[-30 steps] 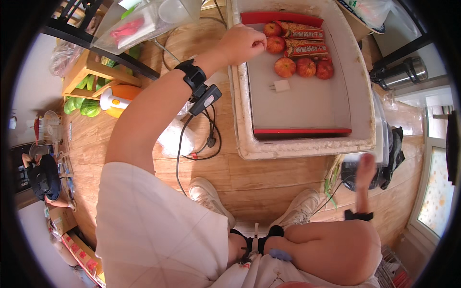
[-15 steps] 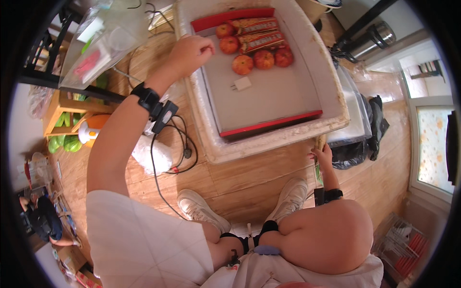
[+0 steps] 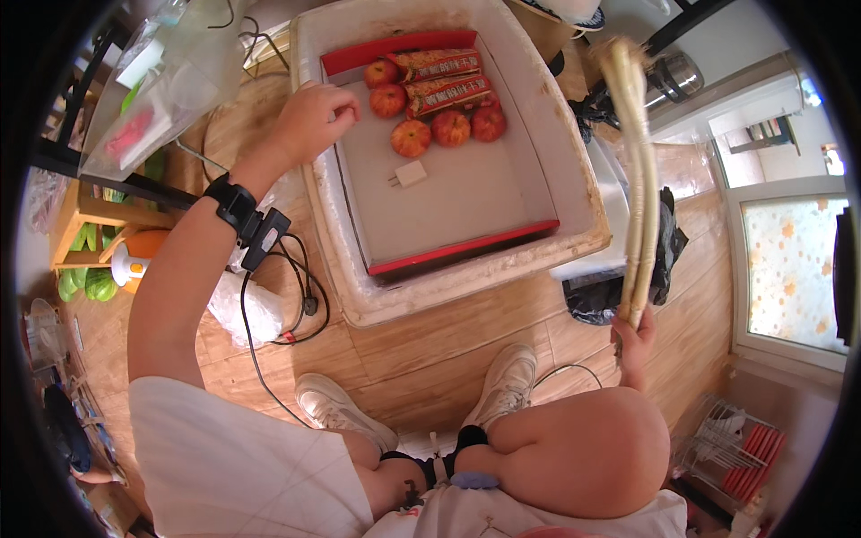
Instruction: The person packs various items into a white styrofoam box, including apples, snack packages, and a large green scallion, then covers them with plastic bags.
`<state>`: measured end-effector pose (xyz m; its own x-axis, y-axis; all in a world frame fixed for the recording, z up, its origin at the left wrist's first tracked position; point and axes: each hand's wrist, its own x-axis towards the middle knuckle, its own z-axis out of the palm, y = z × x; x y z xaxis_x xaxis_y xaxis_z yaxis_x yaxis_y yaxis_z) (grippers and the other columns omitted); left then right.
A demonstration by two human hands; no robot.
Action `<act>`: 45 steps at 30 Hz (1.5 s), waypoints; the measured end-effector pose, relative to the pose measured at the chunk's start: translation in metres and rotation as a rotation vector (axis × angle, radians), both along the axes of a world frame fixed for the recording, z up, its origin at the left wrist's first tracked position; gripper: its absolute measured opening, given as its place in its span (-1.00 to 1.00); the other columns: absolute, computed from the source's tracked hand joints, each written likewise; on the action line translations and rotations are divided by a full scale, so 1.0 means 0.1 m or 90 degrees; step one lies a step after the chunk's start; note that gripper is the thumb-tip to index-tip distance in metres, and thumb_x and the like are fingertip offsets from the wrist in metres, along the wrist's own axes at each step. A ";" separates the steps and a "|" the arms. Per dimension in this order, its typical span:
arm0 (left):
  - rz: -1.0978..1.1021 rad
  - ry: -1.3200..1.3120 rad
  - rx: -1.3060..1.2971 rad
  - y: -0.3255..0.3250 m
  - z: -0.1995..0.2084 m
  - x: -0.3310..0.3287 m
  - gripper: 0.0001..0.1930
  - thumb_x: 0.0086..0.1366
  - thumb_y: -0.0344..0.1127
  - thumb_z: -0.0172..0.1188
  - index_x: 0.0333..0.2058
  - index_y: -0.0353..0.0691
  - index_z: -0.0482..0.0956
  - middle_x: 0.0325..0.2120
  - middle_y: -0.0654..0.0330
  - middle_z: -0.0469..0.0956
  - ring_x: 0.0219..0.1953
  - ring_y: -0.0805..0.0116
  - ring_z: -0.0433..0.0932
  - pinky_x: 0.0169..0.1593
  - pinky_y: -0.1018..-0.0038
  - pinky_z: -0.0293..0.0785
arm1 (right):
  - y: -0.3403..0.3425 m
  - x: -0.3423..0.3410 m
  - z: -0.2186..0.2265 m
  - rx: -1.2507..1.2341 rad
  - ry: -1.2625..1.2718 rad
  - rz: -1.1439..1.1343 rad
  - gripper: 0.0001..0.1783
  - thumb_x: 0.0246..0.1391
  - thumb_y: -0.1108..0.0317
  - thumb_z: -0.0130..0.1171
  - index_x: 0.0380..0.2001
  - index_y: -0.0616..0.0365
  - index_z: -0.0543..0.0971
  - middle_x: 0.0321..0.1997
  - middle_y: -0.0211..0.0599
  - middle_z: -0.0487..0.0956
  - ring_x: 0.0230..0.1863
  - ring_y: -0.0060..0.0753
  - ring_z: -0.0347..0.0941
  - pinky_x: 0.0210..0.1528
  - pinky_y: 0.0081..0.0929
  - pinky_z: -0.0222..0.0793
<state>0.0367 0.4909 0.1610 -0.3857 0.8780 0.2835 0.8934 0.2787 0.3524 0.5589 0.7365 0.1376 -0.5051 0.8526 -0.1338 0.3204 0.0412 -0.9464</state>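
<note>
Left hand (image 3: 316,118) rests with curled fingers on the left wall of the white foam box (image 3: 574,170), holding nothing, probably to steady the body over the box; right hand (image 3: 635,334) is closed around the lower ends of long pale stalks (image 3: 632,170), raised upright beside the box's right wall, well clear of the floor; their blurred tips prevent identification. Inside the box a red-edged tray (image 3: 466,202) keeps its contents grouped at the far end: two orange packets (image 3: 446,76), then five red apples (image 3: 451,128) just beside them; a small white plug (image 3: 411,174) lies apart on the bare middle.
</note>
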 end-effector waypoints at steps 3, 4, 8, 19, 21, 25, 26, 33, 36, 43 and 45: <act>-0.013 -0.001 -0.012 -0.03 0.07 0.04 -0.87 0.16 -0.33 0.02 -0.35 -0.18 0.51 -0.36 0.13 0.53 -0.27 0.12 0.45 -0.13 0.30 0.34 | 0.07 -0.23 0.43 -0.020 0.018 0.061 -0.76 -0.13 0.59 0.10 -0.29 0.22 0.43 -0.56 -0.39 0.42 -0.70 -0.62 0.27 -0.69 -0.68 0.16; -0.014 -0.023 -0.023 -0.03 0.11 0.07 -0.81 0.16 -0.35 0.01 -0.25 -0.19 0.51 -0.24 0.10 0.52 -0.19 0.13 0.45 -0.07 0.29 0.35 | 0.09 -0.37 0.57 -0.015 0.038 0.098 -0.76 -0.14 0.58 0.09 -0.30 0.24 0.43 -0.57 -0.38 0.42 -0.71 -0.62 0.26 -0.70 -0.68 0.16; -0.019 0.011 0.115 -0.02 -0.05 0.01 -0.51 0.15 -0.41 0.02 0.11 -0.23 0.30 0.10 0.02 0.31 0.11 0.10 0.33 0.17 0.31 0.24 | -0.22 -1.11 0.94 -0.143 0.012 0.190 -0.76 -0.16 0.55 0.09 -0.31 0.27 0.42 -0.55 -0.36 0.40 -0.70 -0.57 0.29 -0.70 -0.66 0.17; 0.023 0.059 0.152 -0.03 -0.08 0.00 -0.17 0.04 -0.38 0.05 0.30 -0.28 -0.11 0.28 -0.08 0.06 0.21 -0.06 0.19 0.25 0.26 0.14 | -0.99 -2.43 0.97 -0.458 -0.225 0.341 -0.75 -0.13 0.50 0.13 -0.30 0.21 0.42 -0.57 -0.33 0.40 -0.70 -0.49 0.31 -0.68 -0.59 0.16; 0.036 0.048 0.128 -0.04 -0.08 -0.01 -0.18 0.04 -0.38 0.05 0.30 -0.28 -0.09 0.26 -0.08 0.09 0.19 -0.06 0.22 0.24 0.25 0.14 | -1.10 -2.53 0.82 -0.412 -0.295 0.369 -0.79 -0.10 0.48 0.12 -0.32 0.21 0.41 -0.58 -0.32 0.41 -0.70 -0.48 0.32 -0.67 -0.57 0.17; 0.047 0.055 0.121 -0.03 -0.15 -0.01 -0.23 0.05 -0.38 0.05 0.27 -0.26 0.01 0.18 -0.07 0.22 0.15 -0.01 0.27 0.24 0.22 0.13 | -1.34 -2.74 0.74 -0.399 -0.274 0.409 -0.82 -0.07 0.44 0.13 -0.35 0.20 0.40 -0.57 -0.29 0.42 -0.70 -0.47 0.33 -0.68 -0.55 0.19; 0.043 0.061 0.113 -0.02 -0.16 -0.03 -0.25 0.05 -0.38 0.05 0.26 -0.24 0.03 0.17 -0.07 0.24 0.15 0.01 0.28 0.24 0.22 0.13 | -1.37 -2.83 0.68 -0.368 -0.259 0.443 -0.79 -0.05 0.38 0.15 -0.33 0.20 0.41 -0.55 -0.28 0.44 -0.66 -0.46 0.36 -0.63 -0.55 0.23; 0.044 0.069 0.113 -0.03 -0.20 -0.06 -0.34 0.07 -0.34 0.07 0.19 -0.23 0.16 0.00 0.00 0.42 0.08 0.10 0.37 0.23 0.23 0.14 | -1.50 -3.03 0.47 -0.184 -0.419 0.655 -0.51 0.06 -0.09 0.10 -0.32 0.20 0.50 -0.50 -0.38 0.46 -0.43 -0.48 0.36 -0.33 -0.49 0.31; 0.040 0.062 0.128 -0.03 -0.19 -0.05 -0.38 0.07 -0.32 0.08 0.17 -0.20 0.20 -0.06 0.03 0.47 0.05 0.12 0.40 0.22 0.23 0.15 | -1.33 -3.02 0.32 -0.192 -0.448 0.687 -0.41 0.12 -0.21 -0.02 -0.37 0.19 0.53 -0.49 -0.37 0.48 -0.43 -0.49 0.34 -0.31 -0.50 0.30; 0.034 0.109 0.062 0.01 -0.16 -0.08 -0.58 0.09 -0.28 0.07 -0.02 -0.12 0.42 -0.13 0.17 0.52 -0.01 0.18 0.43 0.17 0.25 0.19 | -1.16 -3.06 0.24 -0.007 -0.373 0.820 -0.19 0.17 -0.36 -0.30 -0.41 0.24 0.57 -0.46 -0.29 0.53 -0.39 -0.35 0.41 -0.24 -0.35 0.33; 0.041 0.069 0.014 0.00 -0.16 -0.07 -0.67 0.10 -0.27 0.06 -0.12 -0.10 0.48 -0.13 0.19 0.52 -0.01 0.19 0.43 0.17 0.27 0.19 | -1.27 -3.12 0.32 0.066 -0.403 0.870 -0.18 0.17 -0.35 -0.29 -0.42 0.27 0.57 -0.46 -0.21 0.53 -0.37 -0.27 0.43 -0.21 -0.33 0.33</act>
<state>0.0298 0.4912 0.1452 -0.4078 0.8453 0.3452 0.9068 0.3307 0.2615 0.2467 0.6090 0.1694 -0.7781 -0.1929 -0.5978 0.3239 0.6922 -0.6450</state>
